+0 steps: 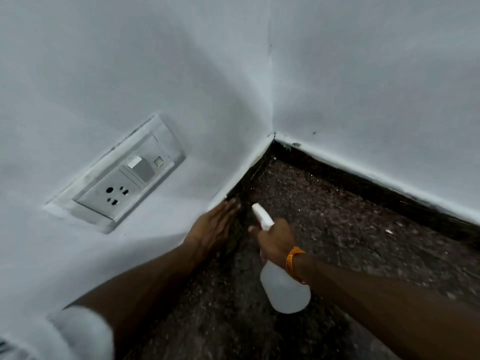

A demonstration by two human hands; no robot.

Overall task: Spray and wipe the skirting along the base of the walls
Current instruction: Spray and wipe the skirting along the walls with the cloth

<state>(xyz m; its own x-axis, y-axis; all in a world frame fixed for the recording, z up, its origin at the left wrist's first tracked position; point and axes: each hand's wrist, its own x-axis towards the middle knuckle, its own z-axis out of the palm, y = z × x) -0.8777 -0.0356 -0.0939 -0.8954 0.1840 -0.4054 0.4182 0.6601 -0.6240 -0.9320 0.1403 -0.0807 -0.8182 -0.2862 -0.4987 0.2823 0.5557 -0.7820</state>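
The skirting (pixel 253 172) is running as a dark band along the foot of the left wall (pixel 155 74) into the room's corner, then turning away under the right wall, so its long axis here is heading from the hands up toward that corner. The left hand (pixel 215 226) is lying nearer to it, fingers straight and flat, pressing against the wall's lower edge and holding nothing that I can see; no cloth is showing. The right hand (pixel 276 239) is gripping the spray bottle (pixel 283 289) by its neck, fingers curled round the trigger head, and the white nozzle (pixel 261 214) is pointing up and left at the skirting just beyond the left fingertips, near but not touching. I would judge the spray is being aimed at that stretch toward the corner. The translucent bottle is bearing no label, and the socket plate (pixel 122 175) on the left wall is showing no readable writing. An orange thread band (pixel 293 261) is circling the right wrist above the speckled floor (pixel 363 242).
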